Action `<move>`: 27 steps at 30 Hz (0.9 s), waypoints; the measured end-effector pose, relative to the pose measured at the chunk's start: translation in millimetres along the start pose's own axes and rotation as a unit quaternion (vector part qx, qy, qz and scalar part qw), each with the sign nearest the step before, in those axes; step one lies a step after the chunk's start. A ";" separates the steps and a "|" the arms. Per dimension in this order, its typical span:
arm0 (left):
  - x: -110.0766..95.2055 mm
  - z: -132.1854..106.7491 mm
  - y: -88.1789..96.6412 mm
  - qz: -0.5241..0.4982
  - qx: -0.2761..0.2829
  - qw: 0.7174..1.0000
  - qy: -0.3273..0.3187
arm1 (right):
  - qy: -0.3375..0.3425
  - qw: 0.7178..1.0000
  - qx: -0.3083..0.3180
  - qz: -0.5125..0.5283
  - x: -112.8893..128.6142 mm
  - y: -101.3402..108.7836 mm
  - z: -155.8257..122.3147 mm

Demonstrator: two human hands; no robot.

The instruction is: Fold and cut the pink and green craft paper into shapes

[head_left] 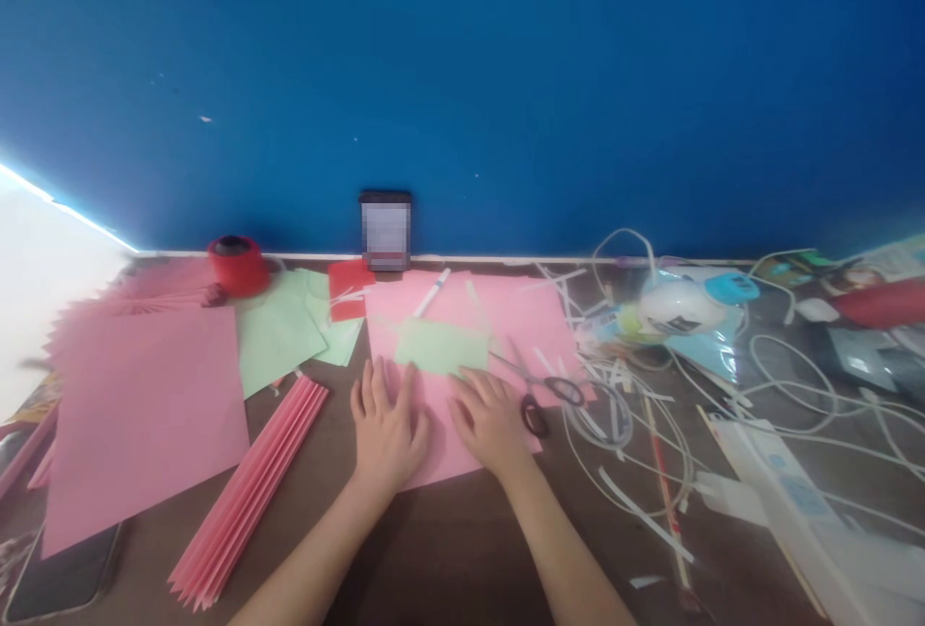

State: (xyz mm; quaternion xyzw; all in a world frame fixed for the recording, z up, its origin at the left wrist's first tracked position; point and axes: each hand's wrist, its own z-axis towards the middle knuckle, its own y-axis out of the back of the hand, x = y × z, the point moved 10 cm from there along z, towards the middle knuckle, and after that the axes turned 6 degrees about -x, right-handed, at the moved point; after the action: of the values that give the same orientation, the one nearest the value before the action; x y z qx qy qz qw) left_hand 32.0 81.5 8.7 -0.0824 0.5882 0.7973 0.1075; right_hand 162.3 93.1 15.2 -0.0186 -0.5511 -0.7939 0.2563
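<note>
My left hand (388, 424) rests on the left edge of a pink paper sheet (440, 424), its fingers spread and pointing away from me. On the same sheet lies my right hand (488, 419), fingers stretched out and the tips at the lower edge of a small green paper piece (442, 345). That piece sits flat just beyond both hands. Dark-handled scissors (539, 385) lie with blades apart, right of my right hand. A white pen (432, 293) lies on the pink paper behind the green piece.
To the left are a pleated pink paper fan (250, 491), a pink sheet (145, 414), green sheets (278, 332) and a red tape roll (237, 267). A phone (385, 231) leans on the blue wall. Cables (679, 472), paper strips and a white bottle (683, 305) crowd the right.
</note>
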 end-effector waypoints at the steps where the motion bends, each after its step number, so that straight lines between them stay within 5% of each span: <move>1: -0.5 0.0 0.2 0.001 0.002 1.000 -0.001 | 0.001 1.000 0.002 -0.001 0.0 -0.4 -0.1; 15: 5.4 -1.4 -2.3 0.000 -0.014 1.000 0.023 | -0.004 1.000 0.004 -0.005 -0.2 0.7 0.7; 20: -3.4 -0.9 -3.9 0.000 0.014 1.000 -0.013 | -0.003 1.000 -0.003 0.001 1.1 2.6 1.7; 27: -3.6 -1.1 -6.8 0.016 0.014 1.000 -0.011 | -0.035 0.997 -0.068 0.014 -9.5 13.0 1.9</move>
State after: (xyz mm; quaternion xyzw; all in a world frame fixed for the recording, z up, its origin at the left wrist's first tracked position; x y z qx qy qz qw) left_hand 37.3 82.1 3.1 -0.0626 0.5996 0.7913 0.1024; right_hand 175.6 95.0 24.2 -0.0712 -0.5045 -0.8244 0.2465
